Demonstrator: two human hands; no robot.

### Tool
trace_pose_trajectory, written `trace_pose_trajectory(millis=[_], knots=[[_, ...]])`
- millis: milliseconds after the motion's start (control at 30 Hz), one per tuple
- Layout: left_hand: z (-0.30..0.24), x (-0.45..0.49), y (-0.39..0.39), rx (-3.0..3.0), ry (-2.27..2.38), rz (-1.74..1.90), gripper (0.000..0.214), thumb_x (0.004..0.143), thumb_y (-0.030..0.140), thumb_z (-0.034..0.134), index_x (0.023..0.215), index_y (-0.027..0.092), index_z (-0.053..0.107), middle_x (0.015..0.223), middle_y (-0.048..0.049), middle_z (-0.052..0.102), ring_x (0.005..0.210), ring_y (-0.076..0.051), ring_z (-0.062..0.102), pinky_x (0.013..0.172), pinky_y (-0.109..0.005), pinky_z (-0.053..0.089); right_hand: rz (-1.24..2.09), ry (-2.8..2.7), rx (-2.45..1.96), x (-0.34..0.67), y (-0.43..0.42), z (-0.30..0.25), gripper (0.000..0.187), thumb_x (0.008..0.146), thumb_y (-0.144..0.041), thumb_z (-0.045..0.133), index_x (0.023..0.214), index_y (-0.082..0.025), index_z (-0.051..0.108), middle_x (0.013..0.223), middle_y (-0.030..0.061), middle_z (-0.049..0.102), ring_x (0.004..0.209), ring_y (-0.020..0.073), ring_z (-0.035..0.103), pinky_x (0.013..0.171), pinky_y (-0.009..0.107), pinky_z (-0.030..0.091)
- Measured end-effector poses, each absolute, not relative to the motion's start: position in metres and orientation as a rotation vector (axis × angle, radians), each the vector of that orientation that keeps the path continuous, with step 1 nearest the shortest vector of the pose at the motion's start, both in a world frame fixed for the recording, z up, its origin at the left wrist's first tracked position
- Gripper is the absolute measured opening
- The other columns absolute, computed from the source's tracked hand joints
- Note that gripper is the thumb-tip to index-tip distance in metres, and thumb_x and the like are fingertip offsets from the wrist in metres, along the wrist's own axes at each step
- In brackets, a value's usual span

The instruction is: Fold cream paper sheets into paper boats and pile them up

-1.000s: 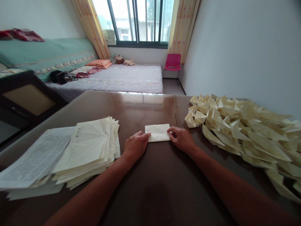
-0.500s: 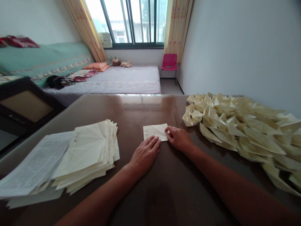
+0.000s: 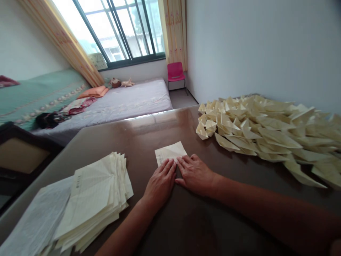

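A small cream sheet of folded paper (image 3: 170, 150) lies flat on the brown table (image 3: 138, 138). On its near left edge my left hand (image 3: 162, 179) rests with the fingers stretched out flat. My right hand (image 3: 195, 174) lies beside it, fingertips pressing on the near edge of the same paper and almost touching the left fingers. Neither hand grips anything. The fingers cover the near edge of the paper, and some print shows at its left.
A stack of cream paper sheets (image 3: 93, 199) lies at the left, with greyish printed sheets (image 3: 39, 217) beside it. Many folded paper boats (image 3: 255, 124) are heaped at the right by the wall. A bed (image 3: 141, 96) and a pink chair (image 3: 176, 72) stand beyond the table.
My right hand has moved from the paper's right edge to its near edge, next to my left hand, its fingers now laid flat. The view has tilted and shifted to the right.
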State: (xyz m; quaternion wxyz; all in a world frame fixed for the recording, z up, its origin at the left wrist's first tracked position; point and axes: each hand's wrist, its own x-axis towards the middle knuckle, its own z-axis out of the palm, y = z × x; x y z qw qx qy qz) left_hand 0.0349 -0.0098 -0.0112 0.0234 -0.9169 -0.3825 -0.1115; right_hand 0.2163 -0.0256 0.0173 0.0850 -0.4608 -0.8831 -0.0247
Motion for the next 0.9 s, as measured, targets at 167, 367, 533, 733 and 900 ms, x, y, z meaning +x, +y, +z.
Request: trace_pose_trajectory(millis=[167, 367, 533, 733, 900], knots=[[-0.011, 0.033, -0.011, -2.773, -1.166, -0.316, 0.040, 0.094, 0.023, 0.040, 0.131, 0.011, 0.052, 0.138, -0.0123, 0.052, 0.131, -0.026, 0.044, 0.106, -0.042, 0.044, -0.069, -2.680, -1.504, 0.218, -0.026, 0.023, 0.057, 0.090, -0.050, 0.049, 0.122, -0.004, 0.059, 0.130, 0.0243, 0.054, 0.115, 0.0334, 0.048, 0.088, 0.050, 0.039], [-0.003, 0.023, -0.016, -2.640, -1.260, -0.258, 0.035, 0.094, 0.027, 0.042, 0.122, 0.017, 0.061, 0.130, -0.0106, 0.059, 0.124, -0.027, 0.052, 0.098, -0.041, 0.051, -0.041, -2.739, -1.680, 0.219, -0.023, 0.036, 0.025, 0.087, -0.026, 0.053, 0.093, -0.012, 0.073, 0.108, 0.0229, 0.066, 0.097, 0.0309, 0.055, 0.076, 0.045, 0.039], [-0.001, 0.013, -0.010, -2.561, -1.293, -0.249, 0.028, 0.094, 0.029, 0.045, 0.114, 0.023, 0.064, 0.123, -0.0067, 0.064, 0.115, -0.026, 0.057, 0.090, -0.039, 0.053, -0.064, -2.674, -1.668, 0.226, -0.012, 0.036, 0.021, 0.083, -0.011, 0.051, 0.084, -0.013, 0.071, 0.089, 0.0179, 0.069, 0.089, 0.0280, 0.056, 0.072, 0.041, 0.036], [0.008, 0.013, -0.002, -2.621, -1.264, -0.163, 0.037, 0.090, 0.013, 0.050, 0.125, 0.025, 0.056, 0.119, -0.0048, 0.065, 0.107, -0.024, 0.058, 0.080, -0.035, 0.053, -0.122, -2.558, -1.531, 0.238, 0.007, 0.020, 0.029, 0.089, -0.036, 0.054, 0.106, -0.015, 0.062, 0.107, 0.0140, 0.066, 0.099, 0.0276, 0.053, 0.077, 0.038, 0.035], [0.005, 0.008, 0.001, -2.590, -1.307, -0.233, 0.029, 0.092, 0.014, 0.047, 0.116, 0.023, 0.060, 0.111, -0.0043, 0.068, 0.100, -0.022, 0.061, 0.078, -0.034, 0.051, -0.060, -2.536, -1.456, 0.246, 0.015, 0.016, 0.034, 0.088, -0.033, 0.054, 0.117, -0.016, 0.058, 0.118, 0.0127, 0.063, 0.106, 0.0269, 0.051, 0.085, 0.040, 0.032]])
